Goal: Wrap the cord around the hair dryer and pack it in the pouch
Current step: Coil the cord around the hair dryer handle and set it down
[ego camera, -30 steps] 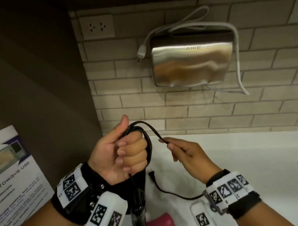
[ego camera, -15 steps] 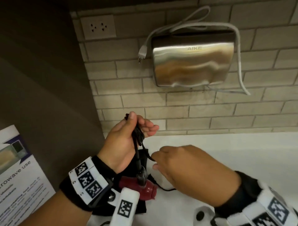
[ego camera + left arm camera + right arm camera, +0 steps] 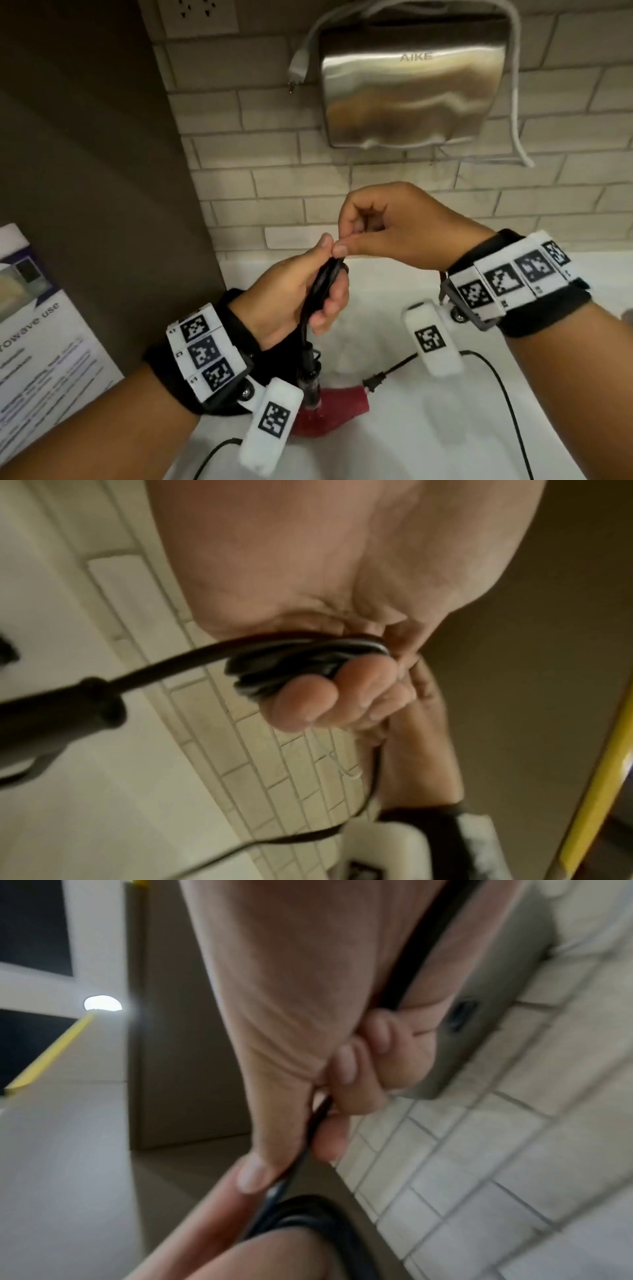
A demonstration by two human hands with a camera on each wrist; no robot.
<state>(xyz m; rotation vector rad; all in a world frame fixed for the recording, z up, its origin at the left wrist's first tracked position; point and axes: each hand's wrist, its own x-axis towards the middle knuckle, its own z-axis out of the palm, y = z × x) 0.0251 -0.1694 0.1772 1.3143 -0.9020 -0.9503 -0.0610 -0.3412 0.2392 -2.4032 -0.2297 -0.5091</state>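
A white desk [image 3: 513, 394] runs below a pale brick wall [image 3: 274, 164] carrying a steel hand dryer [image 3: 411, 89]. The left hand [image 3: 294, 298] is closed around bunched loops of black cord [image 3: 322, 291], from which the red hair dryer [image 3: 329, 407] hangs, its long axis roughly vertical. The right hand [image 3: 394, 226] pinches the cord beside the left thumb. The plug [image 3: 373, 382] lies on the desk.

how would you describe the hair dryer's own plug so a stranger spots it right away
Start at the steel hand dryer on the brick wall, then drop to the white counter under the hands. The black plug lies there beside the red hair dryer. The other plug is white and hangs up on the wall.
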